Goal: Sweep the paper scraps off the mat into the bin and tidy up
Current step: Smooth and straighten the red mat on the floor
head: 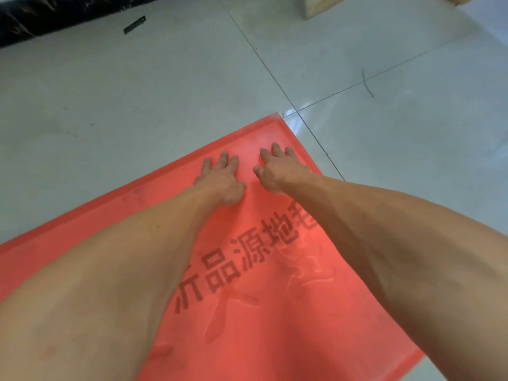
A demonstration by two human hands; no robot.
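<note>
Red and rubbery-looking, a floor mat [275, 270] fills the lower half of the view, running from 8 o'clock up to a far corner near the centre and down to 5 o'clock. Dark printed Chinese characters [242, 259] cross its middle on a slant, with pale smeared streaks beside them. Both bare arms reach forward onto it. The left hand [221, 180] lies palm down with fingers spread wide, holding nothing, just short of the raised far border. The right hand [279, 167] lies flat just beside it toward 2 o'clock, fingers splayed too and empty, close to the mat's far corner. The two thumbs nearly meet.

Around the mat lies a glossy pale tiled floor [137, 92] with thin dark grout lines. At 11 o'clock, well away, a small dark flat strip [134, 24] rests on the tiles below a black marbled edge [41, 15]. At 1 o'clock stands the corner of a light wooden box [321, 6].
</note>
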